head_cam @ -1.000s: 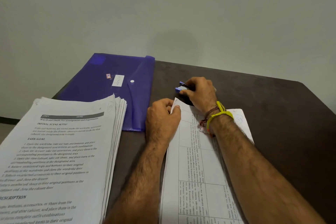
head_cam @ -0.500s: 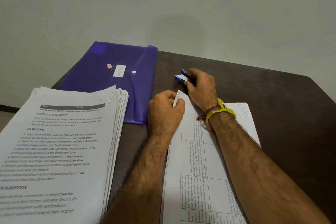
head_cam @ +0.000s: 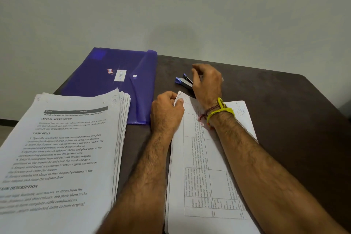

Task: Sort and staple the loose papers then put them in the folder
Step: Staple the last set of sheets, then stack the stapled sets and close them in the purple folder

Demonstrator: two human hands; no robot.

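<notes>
While two hands work, left hand pinching one sheet set, right hand gripping one stapler.

Both forearms were bare and hairy, with no sleeves in view; the left hand wore nothing at the wrist; the right hand carried a knotted yellow thread band at its wrist, with a thin dark-red thread beside it, loose ends trailing.

Purple folder, blue-and-grey stapler, white papers with black print, dark brown table
</notes>
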